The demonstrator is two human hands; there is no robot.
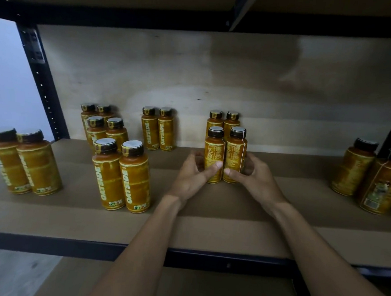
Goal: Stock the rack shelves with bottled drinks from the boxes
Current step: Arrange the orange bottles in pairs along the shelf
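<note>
Brown board shelf (207, 232) in black metal rack (43, 86) carries upright yellow-orange black-capped OATSIDE bottles (120, 177) in pairs. Your left hand (192, 175) grips left centre bottle (213, 156), thumb on label, fingers (199, 159) curled behind. Your right hand (255, 177) grips right centre bottle (235, 155) likewise. Both bottles touch, upright on shelf, just before rear pair (224, 119).

L hand (192, 175) bare | R hand (254, 179) bare | forearms (141, 248) bare to frame edge

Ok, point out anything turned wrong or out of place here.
The two bottles gripped by the left hand and right hand show fine-print backs; the pairs to their left show the brand name. Nothing is tipped.
</note>
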